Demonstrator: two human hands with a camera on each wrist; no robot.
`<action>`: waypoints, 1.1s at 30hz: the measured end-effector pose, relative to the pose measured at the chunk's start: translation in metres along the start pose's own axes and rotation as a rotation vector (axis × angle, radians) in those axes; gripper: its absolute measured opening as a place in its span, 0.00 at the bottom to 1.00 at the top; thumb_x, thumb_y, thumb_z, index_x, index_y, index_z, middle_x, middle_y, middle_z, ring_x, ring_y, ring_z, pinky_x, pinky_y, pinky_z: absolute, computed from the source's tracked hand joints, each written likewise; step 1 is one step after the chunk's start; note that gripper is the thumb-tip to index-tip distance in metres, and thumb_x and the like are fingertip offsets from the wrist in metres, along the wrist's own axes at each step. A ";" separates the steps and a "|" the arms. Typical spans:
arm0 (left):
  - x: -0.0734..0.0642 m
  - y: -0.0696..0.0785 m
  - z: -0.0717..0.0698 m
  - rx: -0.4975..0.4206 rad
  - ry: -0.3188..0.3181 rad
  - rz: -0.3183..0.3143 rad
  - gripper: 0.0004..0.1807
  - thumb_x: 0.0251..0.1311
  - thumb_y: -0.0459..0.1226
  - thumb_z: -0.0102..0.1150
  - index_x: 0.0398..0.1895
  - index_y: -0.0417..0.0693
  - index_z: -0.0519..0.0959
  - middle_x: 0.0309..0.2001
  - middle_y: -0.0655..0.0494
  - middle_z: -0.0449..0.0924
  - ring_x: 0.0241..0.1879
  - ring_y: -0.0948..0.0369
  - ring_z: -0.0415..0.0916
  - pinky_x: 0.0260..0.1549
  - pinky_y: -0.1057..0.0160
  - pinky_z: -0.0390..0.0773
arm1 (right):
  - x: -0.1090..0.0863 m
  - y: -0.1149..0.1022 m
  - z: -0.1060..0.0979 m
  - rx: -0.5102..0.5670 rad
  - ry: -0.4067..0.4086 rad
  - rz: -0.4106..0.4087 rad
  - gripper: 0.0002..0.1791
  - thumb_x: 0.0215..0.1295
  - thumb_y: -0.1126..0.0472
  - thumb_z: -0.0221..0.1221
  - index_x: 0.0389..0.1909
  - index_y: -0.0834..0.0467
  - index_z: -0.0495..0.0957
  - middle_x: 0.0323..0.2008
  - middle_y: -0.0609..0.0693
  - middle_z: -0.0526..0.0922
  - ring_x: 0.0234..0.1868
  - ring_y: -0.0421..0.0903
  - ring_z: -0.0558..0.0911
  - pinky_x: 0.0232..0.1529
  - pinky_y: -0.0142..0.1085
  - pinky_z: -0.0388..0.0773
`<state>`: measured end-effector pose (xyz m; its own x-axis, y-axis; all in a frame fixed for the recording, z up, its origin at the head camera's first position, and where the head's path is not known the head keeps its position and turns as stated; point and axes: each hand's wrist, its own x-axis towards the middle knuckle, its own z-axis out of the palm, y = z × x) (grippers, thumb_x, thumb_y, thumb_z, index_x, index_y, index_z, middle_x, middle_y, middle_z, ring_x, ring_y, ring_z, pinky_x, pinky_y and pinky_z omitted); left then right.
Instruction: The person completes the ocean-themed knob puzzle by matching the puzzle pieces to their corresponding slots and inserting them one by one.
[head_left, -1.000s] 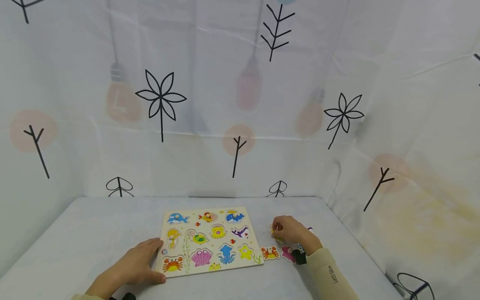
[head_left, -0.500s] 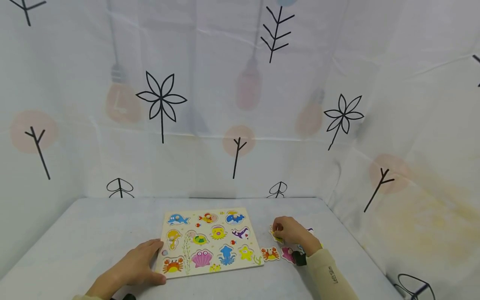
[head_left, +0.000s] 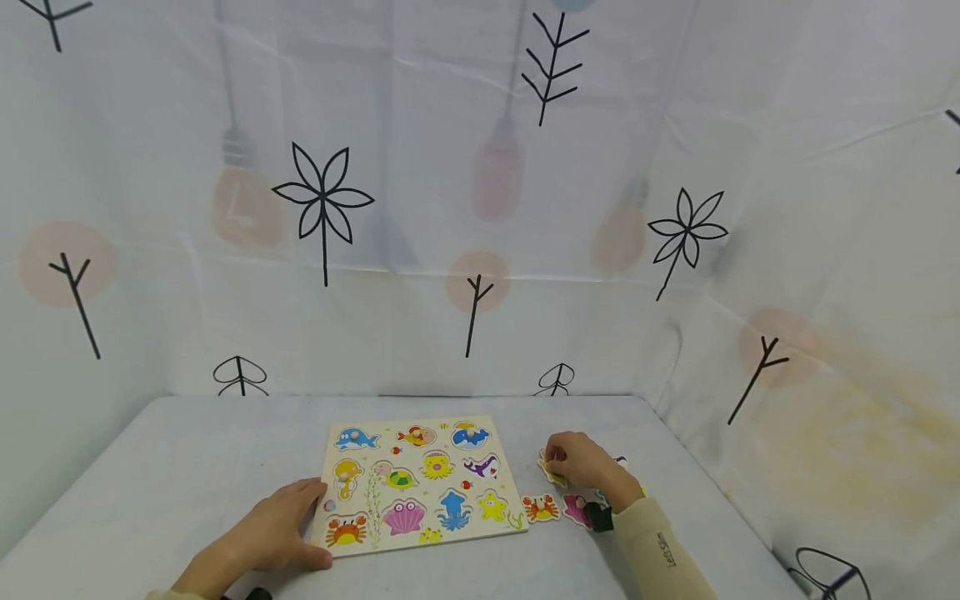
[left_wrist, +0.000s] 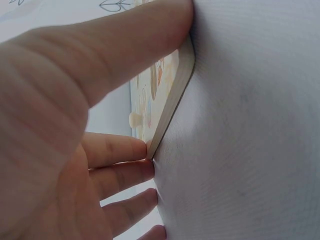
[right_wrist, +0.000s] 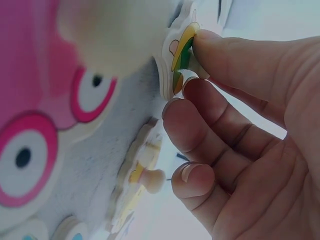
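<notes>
Pinching a green-and-yellow puzzle piece [right_wrist: 183, 52] just right of the puzzle board [head_left: 425, 492] with the right hand [head_left: 579, 460], touching the board with the left hand [head_left: 276, 523] spread wide, probably picking up, next needing a gentle lift.

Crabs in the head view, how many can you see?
2: a crab picture in the near left corner of the board, and a crab piece beside its near right corner. More could be hidden under the right hand.
</notes>
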<state>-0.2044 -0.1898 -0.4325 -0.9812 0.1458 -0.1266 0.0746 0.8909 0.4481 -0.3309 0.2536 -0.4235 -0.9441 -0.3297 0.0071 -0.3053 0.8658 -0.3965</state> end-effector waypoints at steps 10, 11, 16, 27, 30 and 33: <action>-0.001 -0.001 0.000 0.006 -0.005 -0.012 0.59 0.24 0.62 0.77 0.62 0.37 0.69 0.65 0.37 0.65 0.64 0.38 0.60 0.62 0.35 0.60 | -0.001 -0.008 -0.002 0.006 0.003 0.000 0.05 0.61 0.63 0.64 0.29 0.52 0.76 0.25 0.45 0.73 0.29 0.43 0.72 0.28 0.35 0.72; -0.001 -0.001 0.000 0.006 -0.005 -0.012 0.59 0.24 0.62 0.77 0.62 0.37 0.69 0.65 0.37 0.65 0.64 0.38 0.60 0.62 0.35 0.60 | 0.000 -0.008 -0.002 0.009 0.005 -0.010 0.05 0.61 0.62 0.63 0.29 0.52 0.77 0.25 0.45 0.73 0.29 0.43 0.72 0.29 0.35 0.72; -0.001 -0.001 -0.001 0.006 -0.008 -0.009 0.59 0.25 0.61 0.77 0.63 0.37 0.69 0.65 0.37 0.64 0.64 0.38 0.60 0.62 0.35 0.60 | 0.002 -0.014 -0.001 0.040 -0.003 -0.078 0.05 0.62 0.62 0.62 0.29 0.50 0.77 0.26 0.44 0.74 0.30 0.42 0.72 0.28 0.33 0.72; -0.001 -0.002 -0.001 -0.001 -0.005 0.011 0.58 0.27 0.61 0.77 0.63 0.36 0.69 0.65 0.37 0.64 0.64 0.38 0.60 0.62 0.36 0.61 | 0.004 -0.034 0.005 0.120 -0.056 -0.144 0.03 0.62 0.62 0.63 0.33 0.50 0.79 0.28 0.44 0.75 0.32 0.43 0.74 0.32 0.31 0.77; -0.001 -0.003 -0.001 -0.001 -0.005 0.021 0.58 0.27 0.61 0.77 0.63 0.37 0.69 0.65 0.37 0.64 0.64 0.38 0.60 0.62 0.36 0.61 | 0.004 -0.041 0.006 0.131 -0.067 -0.162 0.04 0.62 0.62 0.63 0.33 0.50 0.79 0.29 0.43 0.76 0.33 0.44 0.74 0.34 0.31 0.78; 0.000 -0.002 -0.001 -0.002 -0.004 0.024 0.58 0.27 0.61 0.77 0.63 0.37 0.69 0.65 0.37 0.64 0.64 0.38 0.60 0.61 0.36 0.61 | 0.005 -0.048 0.006 0.126 -0.075 -0.190 0.04 0.62 0.63 0.63 0.34 0.51 0.79 0.29 0.43 0.76 0.33 0.44 0.74 0.34 0.32 0.77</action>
<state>-0.2045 -0.1925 -0.4321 -0.9783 0.1692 -0.1194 0.0979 0.8860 0.4532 -0.3205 0.2079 -0.4100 -0.8579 -0.5132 0.0263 -0.4541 0.7332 -0.5062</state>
